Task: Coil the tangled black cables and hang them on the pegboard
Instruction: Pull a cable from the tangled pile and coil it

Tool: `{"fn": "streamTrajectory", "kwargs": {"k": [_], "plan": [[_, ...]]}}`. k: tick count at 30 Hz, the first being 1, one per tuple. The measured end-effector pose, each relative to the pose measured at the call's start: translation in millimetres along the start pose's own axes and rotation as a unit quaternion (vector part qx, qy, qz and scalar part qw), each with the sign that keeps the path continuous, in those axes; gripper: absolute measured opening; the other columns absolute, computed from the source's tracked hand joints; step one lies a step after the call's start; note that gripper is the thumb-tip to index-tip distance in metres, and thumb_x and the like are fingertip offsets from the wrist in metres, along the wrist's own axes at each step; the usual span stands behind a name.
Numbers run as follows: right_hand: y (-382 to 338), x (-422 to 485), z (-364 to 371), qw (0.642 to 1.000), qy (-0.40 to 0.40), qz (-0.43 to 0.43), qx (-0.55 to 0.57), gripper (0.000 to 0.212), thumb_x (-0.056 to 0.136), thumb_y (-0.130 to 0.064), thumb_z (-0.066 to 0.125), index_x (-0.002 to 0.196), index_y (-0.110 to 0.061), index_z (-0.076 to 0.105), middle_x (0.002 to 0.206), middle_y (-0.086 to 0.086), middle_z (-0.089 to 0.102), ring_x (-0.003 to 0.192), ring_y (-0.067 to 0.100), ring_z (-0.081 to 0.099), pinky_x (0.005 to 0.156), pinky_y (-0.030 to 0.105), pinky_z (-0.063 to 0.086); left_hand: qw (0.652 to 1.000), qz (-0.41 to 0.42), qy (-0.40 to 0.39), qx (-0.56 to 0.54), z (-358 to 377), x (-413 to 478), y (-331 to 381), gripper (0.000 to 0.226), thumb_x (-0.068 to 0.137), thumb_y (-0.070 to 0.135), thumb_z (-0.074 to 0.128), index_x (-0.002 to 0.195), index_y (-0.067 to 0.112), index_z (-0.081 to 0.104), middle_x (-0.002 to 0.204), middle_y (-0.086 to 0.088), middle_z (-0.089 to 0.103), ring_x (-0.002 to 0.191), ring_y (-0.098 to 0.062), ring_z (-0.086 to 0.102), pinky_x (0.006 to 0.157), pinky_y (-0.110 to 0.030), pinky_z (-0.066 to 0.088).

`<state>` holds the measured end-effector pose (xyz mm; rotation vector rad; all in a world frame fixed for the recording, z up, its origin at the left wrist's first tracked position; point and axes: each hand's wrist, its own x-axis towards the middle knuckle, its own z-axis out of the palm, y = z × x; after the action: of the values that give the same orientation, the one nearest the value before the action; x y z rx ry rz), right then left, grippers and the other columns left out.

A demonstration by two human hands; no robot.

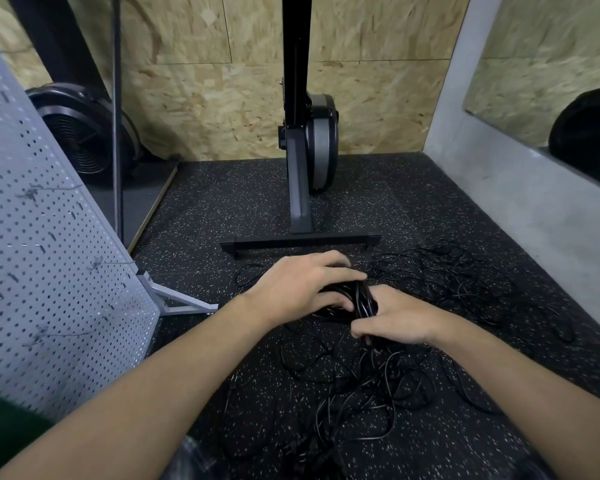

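Both hands hold one bundle of black cable [361, 299] over the floor at the middle of the view. My left hand [302, 285] grips the bundle from the left, fingers curled over its top. My right hand [395, 320] pinches it from the right and below. Loose tangled black cables [378, 379] spread over the speckled rubber floor beneath and to the right of the hands, with more tangled loops [465, 282] further right. The grey pegboard [49, 258] stands tilted at the left, with a few thin hooks on it and nothing hanging.
A black upright machine on a T-shaped base [302, 240] stands just beyond the hands. The pegboard's grey foot [181, 299] sticks out onto the floor at the left. A black fan [84, 133] sits at the back left. A concrete ledge [534, 209] runs along the right.
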<state>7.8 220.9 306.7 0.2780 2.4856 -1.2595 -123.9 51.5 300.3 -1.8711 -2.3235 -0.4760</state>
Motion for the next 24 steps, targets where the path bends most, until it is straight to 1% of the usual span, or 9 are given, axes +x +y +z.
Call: {"fn": "streamTrajectory", "kwargs": {"k": [4,8,11,14,16,18,20,22,24], "plan": [[2.6,0.5,3.3,0.999,-0.019,-0.017,-0.022,0.008,0.086,-0.020,0.070,0.090,-0.019,0.063,0.070,-0.003,0.068,0.066,0.015,0.063,0.064,0.033,0.047,1.000,0.010,0.017,-0.001,-1.7,-4.5,-1.6,0.053,0.092,0.066,0.053,0.131,0.036,0.070,0.121,0.015,0.070,0.108,-0.006,0.067,0.079,-0.034,0.058],[4.6,1.4,6.0,0.993,-0.065,-0.020,-0.098,0.035,0.078,-0.052,0.080,0.097,-0.024,0.069,0.081,-0.001,0.077,0.074,0.012,0.073,0.082,0.041,0.059,0.996,0.073,0.037,0.023,1.1,-6.8,-1.3,0.051,0.092,0.066,0.053,0.108,0.024,0.079,0.094,0.008,0.074,0.089,-0.014,0.070,0.066,-0.036,0.058],[8.3,0.5,3.9,0.991,-0.078,-0.033,-0.103,0.046,0.074,-0.062,0.078,0.100,-0.024,0.072,0.088,0.004,0.078,0.078,0.017,0.075,0.085,0.046,0.061,0.998,0.055,0.016,-0.017,1.2,-3.9,2.6,0.049,0.090,0.067,0.057,0.097,0.022,0.076,0.088,0.010,0.070,0.089,-0.013,0.066,0.072,-0.040,0.057],[8.0,-1.2,-0.3,0.993,-0.087,-0.063,-0.054,0.029,0.086,-0.044,0.080,0.102,-0.022,0.072,0.087,0.008,0.076,0.075,0.016,0.071,0.076,0.037,0.058,0.992,-0.040,-0.042,-0.110,-4.6,-5.4,5.0,0.045,0.087,0.069,0.065,0.106,0.029,0.073,0.099,0.015,0.069,0.101,-0.007,0.059,0.089,-0.039,0.052],[8.2,-2.4,-4.4,0.993,-0.084,-0.078,-0.021,0.011,0.091,-0.036,0.080,0.093,-0.030,0.071,0.077,-0.002,0.071,0.070,0.009,0.065,0.067,0.025,0.051,0.985,-0.072,-0.098,-0.122,-7.7,-7.6,5.7,0.052,0.087,0.075,0.062,0.125,0.039,0.063,0.107,0.016,0.067,0.106,-0.007,0.056,0.095,-0.039,0.051],[7.7,-4.4,-9.5,0.994,-0.074,-0.085,-0.001,0.019,0.091,-0.032,0.080,0.080,-0.038,0.066,0.069,-0.014,0.062,0.066,0.004,0.057,0.063,0.019,0.044,0.974,-0.096,-0.142,-0.151,-8.2,-10.7,5.2,0.074,0.079,0.081,0.066,0.143,0.050,0.045,0.119,0.014,0.066,0.113,-0.007,0.058,0.100,-0.037,0.051],[8.5,-6.2,-14.1,0.993,-0.079,-0.085,0.012,0.021,0.091,-0.030,0.081,0.079,-0.040,0.067,0.073,-0.016,0.063,0.070,0.004,0.058,0.067,0.018,0.045,0.965,-0.096,-0.159,-0.183,-6.1,-11.3,3.8,0.095,0.068,0.081,0.077,0.148,0.052,0.035,0.131,0.016,0.066,0.119,-0.005,0.062,0.106,-0.036,0.051],[10.3,-7.2,-15.5,0.993,-0.087,-0.083,0.022,0.012,0.090,-0.032,0.081,0.087,-0.033,0.070,0.080,-0.012,0.067,0.077,0.006,0.063,0.074,0.022,0.048,0.963,-0.089,-0.161,-0.195,-2.6,-11.3,3.1,0.100,0.063,0.078,0.083,0.147,0.051,0.036,0.133,0.019,0.065,0.120,-0.003,0.062,0.108,-0.037,0.051],[10.3,-8.0,-15.2,0.992,-0.095,-0.074,0.032,0.015,0.091,-0.028,0.081,0.094,-0.017,0.071,0.082,-0.005,0.069,0.077,0.011,0.066,0.074,0.026,0.052,0.964,-0.088,-0.149,-0.203,0.3,-12.7,1.9,0.090,0.066,0.074,0.083,0.142,0.050,0.042,0.126,0.022,0.068,0.114,0.001,0.065,0.103,-0.037,0.054]]}}
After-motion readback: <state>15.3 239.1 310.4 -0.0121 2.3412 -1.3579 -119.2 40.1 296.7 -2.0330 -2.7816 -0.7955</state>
